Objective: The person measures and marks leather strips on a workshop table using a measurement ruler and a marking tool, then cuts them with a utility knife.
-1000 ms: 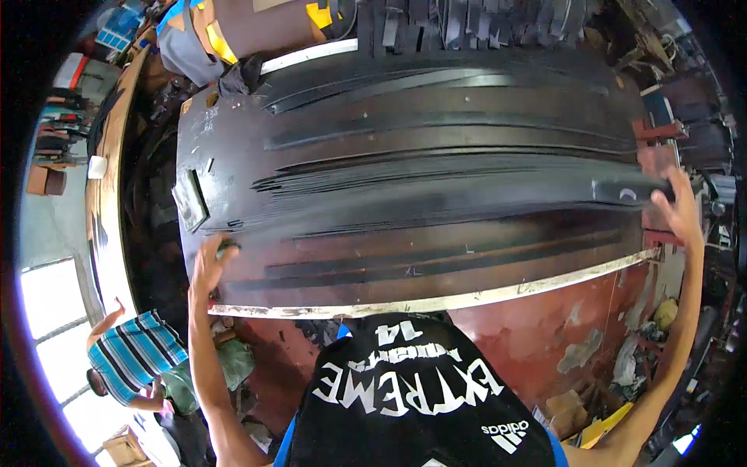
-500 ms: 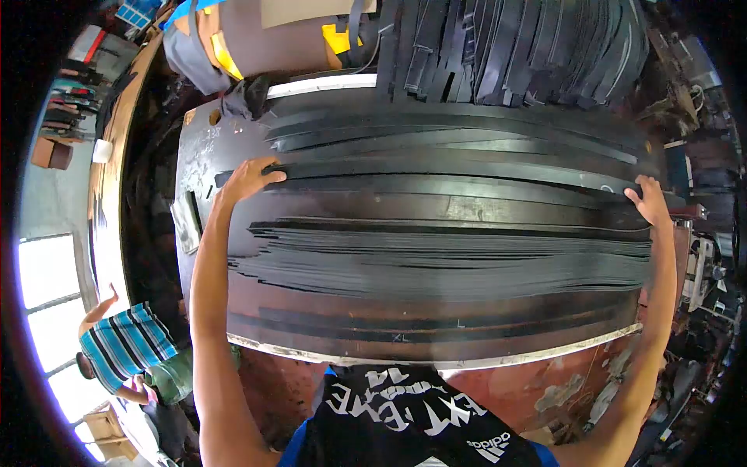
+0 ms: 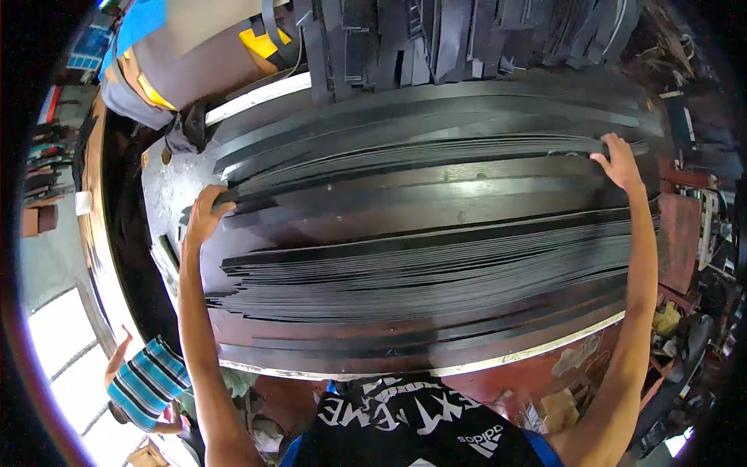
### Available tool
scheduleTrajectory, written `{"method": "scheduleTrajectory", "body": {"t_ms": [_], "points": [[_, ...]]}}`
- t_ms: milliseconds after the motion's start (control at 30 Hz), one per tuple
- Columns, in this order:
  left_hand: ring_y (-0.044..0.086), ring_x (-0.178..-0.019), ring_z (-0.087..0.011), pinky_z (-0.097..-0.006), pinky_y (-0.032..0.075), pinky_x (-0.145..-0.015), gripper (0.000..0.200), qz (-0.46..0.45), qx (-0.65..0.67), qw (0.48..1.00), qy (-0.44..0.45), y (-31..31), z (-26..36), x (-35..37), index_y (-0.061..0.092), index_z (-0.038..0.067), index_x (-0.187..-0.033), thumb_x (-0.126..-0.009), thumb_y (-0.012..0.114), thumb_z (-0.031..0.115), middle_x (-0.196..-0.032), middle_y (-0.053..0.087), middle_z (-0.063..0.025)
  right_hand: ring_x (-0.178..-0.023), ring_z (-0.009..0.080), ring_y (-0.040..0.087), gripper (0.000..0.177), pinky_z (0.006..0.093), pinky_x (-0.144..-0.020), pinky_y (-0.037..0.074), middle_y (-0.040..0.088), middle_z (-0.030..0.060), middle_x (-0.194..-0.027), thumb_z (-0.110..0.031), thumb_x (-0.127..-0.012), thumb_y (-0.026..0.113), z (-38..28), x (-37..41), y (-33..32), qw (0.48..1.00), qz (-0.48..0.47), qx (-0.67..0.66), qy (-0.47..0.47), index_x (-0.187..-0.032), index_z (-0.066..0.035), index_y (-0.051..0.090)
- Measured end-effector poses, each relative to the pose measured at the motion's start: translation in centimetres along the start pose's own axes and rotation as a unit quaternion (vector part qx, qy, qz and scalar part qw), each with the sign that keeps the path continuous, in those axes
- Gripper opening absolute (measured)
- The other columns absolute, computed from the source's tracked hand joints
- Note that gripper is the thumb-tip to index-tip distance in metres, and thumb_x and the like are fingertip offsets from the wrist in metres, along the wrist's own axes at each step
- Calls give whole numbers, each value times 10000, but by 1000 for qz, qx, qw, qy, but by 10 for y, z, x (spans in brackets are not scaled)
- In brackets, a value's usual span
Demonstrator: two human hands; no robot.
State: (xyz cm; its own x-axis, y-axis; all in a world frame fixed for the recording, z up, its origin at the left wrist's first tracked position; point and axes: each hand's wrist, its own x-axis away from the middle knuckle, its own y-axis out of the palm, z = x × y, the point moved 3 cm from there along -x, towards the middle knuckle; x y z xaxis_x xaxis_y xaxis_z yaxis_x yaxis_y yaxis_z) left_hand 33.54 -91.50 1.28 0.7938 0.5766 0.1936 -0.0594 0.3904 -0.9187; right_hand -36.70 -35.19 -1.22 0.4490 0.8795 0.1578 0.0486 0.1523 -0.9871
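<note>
A bundle of long, thin black strips (image 3: 436, 149), seemingly leather or rubber, stretches across the dark table, its layered edges showing. My left hand (image 3: 205, 215) is closed around the bundle's left end, thumb on the near side and fingers on the far side. Near the other end, my right hand (image 3: 620, 162) grips the same bundle between thumb and fingers. Closer to my body lies a wide, fanned stack of dark strips (image 3: 428, 268), which neither hand touches. Loose flat strips (image 3: 420, 105) lie just beyond the held bundle.
More strips (image 3: 373, 342) lie along the near edge of the table (image 3: 482, 363). Many black pieces (image 3: 451, 39) are heaped at the far side, beside a brown roll (image 3: 206, 70). A person in a striped shirt (image 3: 148, 385) is at the lower left.
The view has turned, so the table appears tilted. Both hands remain at the bundle's ends, and its layered edges now show where mostly a flat face appeared before.
</note>
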Motion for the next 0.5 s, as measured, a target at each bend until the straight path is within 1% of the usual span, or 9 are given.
{"method": "scheduleTrajectory", "body": {"t_ms": [133, 167, 200, 267, 300, 333, 400, 433, 500], "points": [[616, -995, -374, -432, 476, -878, 386, 10, -25, 999, 17, -5, 4, -7, 642, 27, -1097, -793, 770, 225, -1016, 661, -158, -1044, 382, 530, 525, 462, -909, 425, 564, 153, -1128, -462, -924, 617, 0, 5, 11, 998, 48, 47, -11, -1193, -17, 548], [615, -988, -377, -439, 476, -869, 371, 40, -45, 998, 18, -5, 7, -9, 641, 33, -1080, -795, 769, 233, -1010, 663, -152, -1085, 380, 530, 542, 471, -946, 424, 565, 156, -1163, -471, -932, 604, 0, 0, 11, 997, 28, 68, 18, -1214, -12, 545], [617, -981, -375, -437, 482, -856, 355, 61, -49, 996, 36, -3, 4, -10, 642, 43, -1067, -808, 764, 253, -1020, 662, -150, -1085, 380, 530, 542, 471, -946, 424, 565, 156, -1163, -471, -932, 604, -5, -3, 11, 997, 31, 66, 12, -1214, -12, 545], [601, -1040, -360, -439, 470, -884, 367, 56, -64, 996, 22, 1, -1, -6, 630, 65, -1106, -823, 757, 260, -1094, 651, -134, -1135, 381, 524, 568, 479, -990, 415, 561, 163, -1200, -479, -941, 590, -12, -8, 8, 996, 37, 30, 73, -1269, -18, 535], [601, -1040, -360, -439, 470, -884, 367, 59, -66, 996, 19, 1, 0, -4, 630, 65, -1106, -823, 757, 260, -1094, 651, -134, -1221, 395, 498, 594, 484, -1066, 390, 543, 170, -1298, -416, -927, 636, -18, -8, 5, 995, 19, 3, 97, -1365, -39, 496], [586, -1080, -354, -442, 454, -916, 396, 54, -82, 995, 13, 3, 2, -3, 618, 76, -1141, -821, 760, 261, -1136, 639, -125, -1221, 395, 498, 594, 484, -1066, 390, 543, 170, -1298, -416, -927, 636, -26, -5, 5, 995, 22, 4, 94, -1365, -39, 496], [571, -1120, -348, -446, 438, -948, 427, 54, -100, 993, -2, 9, 2, -1, 606, 87, -1176, -819, 763, 261, -1179, 627, -116, -1284, 408, 463, 652, 493, -1131, 346, 504, 160, -1395, -326, -892, 698, -50, -4, 1, 994, 97, -32, 37, -1431, -56, 450], [558, -1143, -346, -452, 419, -975, 465, 73, -103, 992, 10, 11, 3, -1, 595, 97, -1209, -810, 768, 262, -1200, 618, -111, -1353, 419, 409, 688, 503, -1175, 301, 440, 144, -1490, -260, -856, 736, -63, -6, -1, 994, 80, -60, 39, -1455, -100, 438], [546, -1167, -344, -459, 400, -1003, 505, 95, -110, 989, 13, 12, 5, 1, 584, 108, -1242, -801, 773, 264, -1222, 609, -107, -1366, 421, 397, 681, 503, -1176, 300, 428, 139, -1504, -256, -857, 734, -92, -8, -10, 995, 75, -67, 15, -1458, -128, 440]]}}
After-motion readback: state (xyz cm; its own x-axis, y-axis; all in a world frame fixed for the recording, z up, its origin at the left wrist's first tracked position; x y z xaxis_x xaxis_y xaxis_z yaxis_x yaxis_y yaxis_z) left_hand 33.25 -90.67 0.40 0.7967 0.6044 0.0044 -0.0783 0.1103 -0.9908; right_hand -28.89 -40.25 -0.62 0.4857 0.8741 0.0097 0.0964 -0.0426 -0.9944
